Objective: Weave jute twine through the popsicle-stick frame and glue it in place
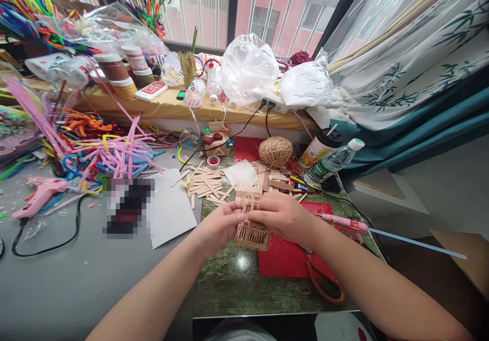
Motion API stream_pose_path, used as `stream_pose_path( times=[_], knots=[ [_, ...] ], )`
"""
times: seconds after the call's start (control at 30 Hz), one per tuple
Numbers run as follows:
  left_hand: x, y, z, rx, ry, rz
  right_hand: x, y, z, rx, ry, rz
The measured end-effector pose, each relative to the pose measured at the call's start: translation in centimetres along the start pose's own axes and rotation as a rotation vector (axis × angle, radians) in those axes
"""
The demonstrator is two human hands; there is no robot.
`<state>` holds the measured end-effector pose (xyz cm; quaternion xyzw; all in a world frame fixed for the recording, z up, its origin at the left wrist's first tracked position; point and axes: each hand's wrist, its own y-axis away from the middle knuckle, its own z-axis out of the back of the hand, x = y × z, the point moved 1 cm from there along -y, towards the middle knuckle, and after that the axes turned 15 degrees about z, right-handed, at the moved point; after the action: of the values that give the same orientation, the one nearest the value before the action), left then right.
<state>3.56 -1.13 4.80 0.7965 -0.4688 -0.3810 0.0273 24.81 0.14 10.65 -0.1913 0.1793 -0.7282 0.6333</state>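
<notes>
Just below the frame's centre, the left hand [218, 227] pinches the left edge of a twine-trimmed lattice piece [253, 237] and the right hand [284, 215] grasps its upper right part. It sits between them, neither nearer, long axis seemingly running up and down the frame.

Takes daylight from the window [234, 10], glares on the green tabletop [225, 286], stretches toward edges, pixelates left of centre.
</notes>
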Motion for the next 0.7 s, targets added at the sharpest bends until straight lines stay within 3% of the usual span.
stream_pose_path(
  times=[0.33,0.53,0.7],
  knots=[
    [0.1,0.0,0.3,-0.021,-0.118,-0.008,0.4,-0.6,-0.3,-0.041,-0.052,-0.003],
    [0.0,-0.1,0.2,-0.092,-0.173,-0.022,0.3,-0.1,-0.6,-0.028,-0.025,-0.002],
    [0.0,-0.2,0.2,-0.128,-0.179,-0.047,-0.5,1.1,-0.2,-0.088,0.020,-0.096]
  ],
)
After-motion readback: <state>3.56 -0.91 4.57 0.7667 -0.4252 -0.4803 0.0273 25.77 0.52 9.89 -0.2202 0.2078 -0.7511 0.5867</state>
